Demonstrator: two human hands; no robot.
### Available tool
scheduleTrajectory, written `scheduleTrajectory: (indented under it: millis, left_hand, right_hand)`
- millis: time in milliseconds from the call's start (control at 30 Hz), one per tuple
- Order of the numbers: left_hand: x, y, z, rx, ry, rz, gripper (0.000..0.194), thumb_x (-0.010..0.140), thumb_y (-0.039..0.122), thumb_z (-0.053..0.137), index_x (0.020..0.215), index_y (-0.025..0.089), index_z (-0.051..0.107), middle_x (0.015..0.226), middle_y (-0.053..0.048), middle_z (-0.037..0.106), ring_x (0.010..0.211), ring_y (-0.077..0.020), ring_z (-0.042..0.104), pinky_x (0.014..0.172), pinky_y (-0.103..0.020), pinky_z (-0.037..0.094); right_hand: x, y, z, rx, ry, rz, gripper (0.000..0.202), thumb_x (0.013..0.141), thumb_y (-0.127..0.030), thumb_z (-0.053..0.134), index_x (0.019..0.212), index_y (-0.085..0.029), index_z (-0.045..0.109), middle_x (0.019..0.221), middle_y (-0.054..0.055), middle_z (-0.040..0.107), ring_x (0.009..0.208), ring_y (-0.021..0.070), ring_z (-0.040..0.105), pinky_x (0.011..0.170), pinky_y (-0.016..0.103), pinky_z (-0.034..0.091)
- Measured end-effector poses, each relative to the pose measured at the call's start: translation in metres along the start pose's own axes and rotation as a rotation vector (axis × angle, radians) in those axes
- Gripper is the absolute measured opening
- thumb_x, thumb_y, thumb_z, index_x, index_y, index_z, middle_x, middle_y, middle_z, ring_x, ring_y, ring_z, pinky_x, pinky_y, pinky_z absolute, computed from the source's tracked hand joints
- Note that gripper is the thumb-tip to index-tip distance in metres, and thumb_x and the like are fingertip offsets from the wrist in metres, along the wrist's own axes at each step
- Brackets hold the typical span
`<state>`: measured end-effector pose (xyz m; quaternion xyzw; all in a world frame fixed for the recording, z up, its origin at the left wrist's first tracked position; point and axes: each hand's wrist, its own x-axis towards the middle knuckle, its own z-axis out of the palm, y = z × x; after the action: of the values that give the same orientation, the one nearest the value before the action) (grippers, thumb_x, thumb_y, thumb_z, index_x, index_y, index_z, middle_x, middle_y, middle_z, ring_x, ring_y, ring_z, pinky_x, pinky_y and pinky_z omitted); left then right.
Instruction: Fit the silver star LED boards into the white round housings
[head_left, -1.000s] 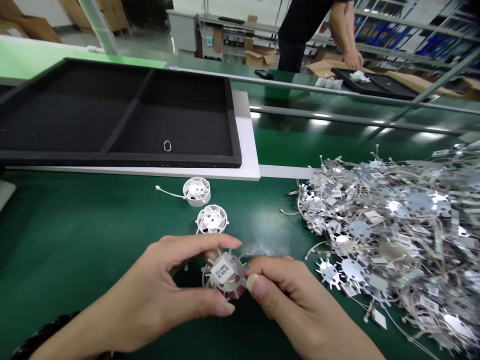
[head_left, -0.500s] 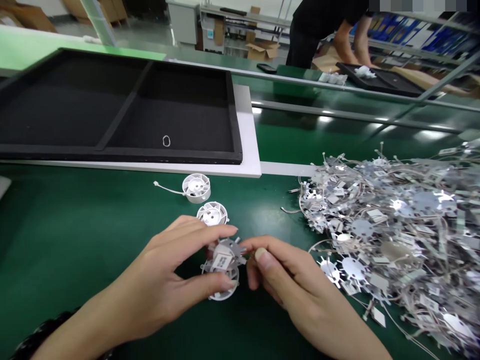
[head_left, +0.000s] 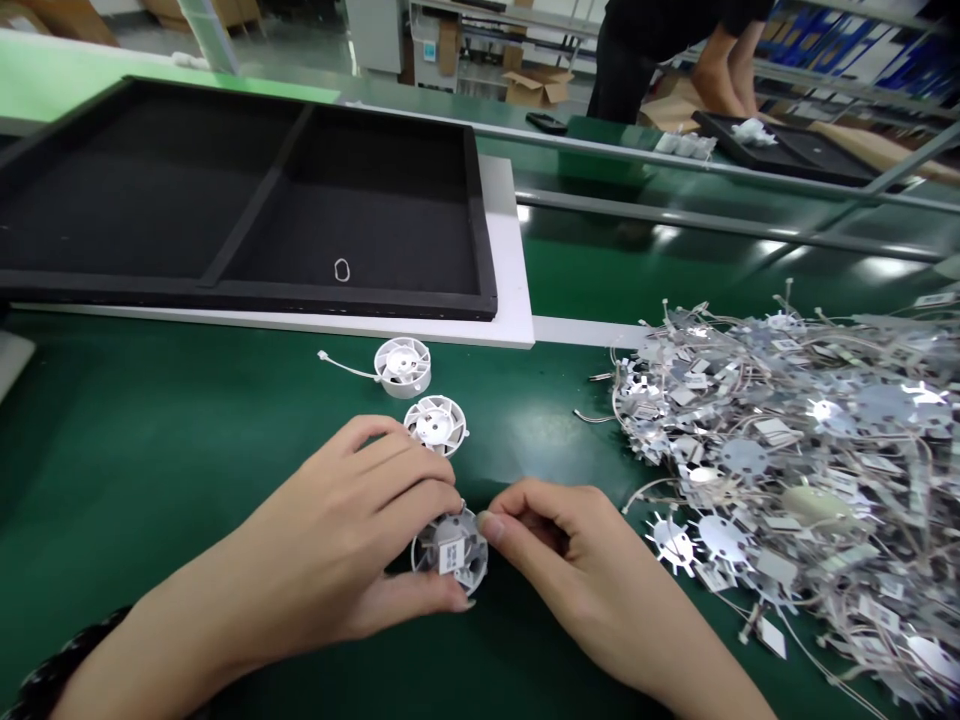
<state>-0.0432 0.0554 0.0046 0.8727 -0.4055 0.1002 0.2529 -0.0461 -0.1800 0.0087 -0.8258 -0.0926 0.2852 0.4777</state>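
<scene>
A round white fan housing (head_left: 472, 572) sits on the green table, with a silver metal plate bearing a white label (head_left: 451, 555) lying on its top. My left hand (head_left: 367, 540) grips the housing from the left, fingers at the far side and thumb at the near side. Pinched at the housing's right edge is my right hand (head_left: 551, 550); what its fingertips hold, if anything, is too small to tell. Just beyond my left fingers stands a second white housing (head_left: 436, 425), and farther back a third white housing (head_left: 403, 366) with a cable trailing left.
Many silver plates with wires are piled (head_left: 780, 450) on the right. A black divided tray (head_left: 345, 300) holding a small pale loop (head_left: 342, 270) rests on a white board (head_left: 514, 270). Across the rails, a person's arms (head_left: 724, 80) reach near another black tray (head_left: 810, 155).
The silver plate has been lowered onto the white housing and lies flatter there. My left fingers have closed round the housing. The whole view has shifted slightly.
</scene>
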Motion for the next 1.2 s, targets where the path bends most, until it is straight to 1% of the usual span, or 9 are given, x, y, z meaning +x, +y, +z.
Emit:
scheduleTrajectory:
  millis: [100, 300, 400, 467, 600, 733, 900, 1033, 1200]
  left_hand:
    - [-0.001, 0.000, -0.001, -0.010, -0.007, 0.011, 0.034, 0.099, 0.053, 0.072, 0.101, 0.019, 0.067, 0.099, 0.000, 0.073, 0.087, -0.0197, 0.069, 0.103, -0.042, 0.042]
    - [-0.003, 0.000, -0.004, 0.049, -0.027, 0.064, 0.031, 0.111, 0.044, 0.054, 0.102, 0.017, 0.066, 0.093, 0.001, 0.072, 0.082, -0.0178, 0.067, 0.107, -0.041, 0.037]
    - [-0.003, -0.001, -0.007, 0.027, -0.034, 0.093, 0.035, 0.109, 0.049, 0.057, 0.104, 0.016, 0.066, 0.091, 0.002, 0.072, 0.081, -0.0163, 0.067, 0.110, -0.040, 0.037]
    - [-0.003, -0.002, -0.010, 0.028, -0.062, 0.112, 0.036, 0.109, 0.050, 0.057, 0.100, 0.016, 0.067, 0.089, 0.003, 0.072, 0.079, -0.0156, 0.067, 0.111, -0.040, 0.038]
    - [-0.002, -0.003, -0.010, 0.051, -0.080, 0.131, 0.038, 0.108, 0.050, 0.057, 0.096, 0.017, 0.070, 0.088, 0.002, 0.074, 0.078, -0.0176, 0.069, 0.106, -0.043, 0.044]
    - [-0.003, -0.003, -0.005, 0.004, -0.067, 0.078, 0.039, 0.107, 0.055, 0.056, 0.103, 0.017, 0.067, 0.094, 0.001, 0.075, 0.084, -0.0184, 0.071, 0.106, -0.042, 0.043]
    - [-0.004, -0.002, -0.001, -0.056, -0.083, 0.057, 0.033, 0.107, 0.051, 0.060, 0.111, 0.019, 0.065, 0.100, 0.003, 0.076, 0.091, -0.0168, 0.072, 0.111, -0.039, 0.037]
    - [-0.004, -0.003, -0.001, -0.077, -0.091, 0.043, 0.033, 0.101, 0.053, 0.070, 0.107, 0.021, 0.067, 0.101, 0.004, 0.076, 0.095, -0.0172, 0.073, 0.111, -0.037, 0.039]
    - [-0.006, 0.000, -0.001, -0.094, -0.099, -0.014, 0.035, 0.096, 0.054, 0.076, 0.100, 0.020, 0.065, 0.093, 0.002, 0.075, 0.084, -0.0178, 0.071, 0.112, -0.041, 0.046]
  right_hand:
    - [0.001, 0.000, 0.001, 0.009, -0.011, 0.018, 0.032, 0.103, -0.047, 0.059, 0.086, -0.023, 0.071, 0.070, -0.001, 0.060, 0.065, 0.0148, 0.047, 0.057, 0.027, 0.031]
    - [0.001, -0.003, 0.001, 0.085, -0.026, 0.005, 0.033, 0.104, -0.043, 0.058, 0.083, -0.021, 0.069, 0.064, -0.003, 0.057, 0.059, 0.0119, 0.046, 0.053, 0.027, 0.029]
    - [0.001, -0.004, 0.001, 0.113, -0.039, 0.008, 0.033, 0.104, -0.043, 0.058, 0.082, -0.020, 0.068, 0.064, -0.003, 0.057, 0.059, 0.0117, 0.048, 0.053, 0.026, 0.029]
    - [0.001, -0.003, 0.002, 0.091, -0.059, 0.021, 0.032, 0.104, -0.042, 0.058, 0.082, -0.021, 0.067, 0.065, -0.003, 0.057, 0.060, 0.0121, 0.048, 0.054, 0.027, 0.030]
    - [0.000, 0.001, 0.003, 0.021, -0.038, 0.035, 0.028, 0.104, -0.044, 0.059, 0.087, -0.023, 0.066, 0.069, -0.003, 0.056, 0.064, 0.0136, 0.045, 0.057, 0.027, 0.030]
    - [0.000, 0.003, 0.003, -0.012, 0.004, 0.025, 0.024, 0.103, -0.043, 0.059, 0.089, -0.024, 0.066, 0.068, -0.003, 0.052, 0.064, 0.0148, 0.044, 0.057, 0.028, 0.030]
    - [0.001, 0.002, 0.003, -0.008, 0.002, 0.003, 0.021, 0.102, -0.038, 0.059, 0.088, -0.024, 0.065, 0.066, -0.004, 0.050, 0.063, 0.0144, 0.044, 0.058, 0.028, 0.029]
    - [0.002, 0.001, 0.002, -0.006, -0.005, 0.009, 0.020, 0.103, -0.037, 0.059, 0.090, -0.024, 0.066, 0.067, -0.004, 0.053, 0.064, 0.0141, 0.046, 0.058, 0.028, 0.030]
    - [0.002, -0.001, 0.003, 0.028, -0.019, -0.007, 0.018, 0.102, -0.033, 0.061, 0.088, -0.023, 0.065, 0.064, -0.005, 0.054, 0.061, 0.0124, 0.047, 0.055, 0.027, 0.029]
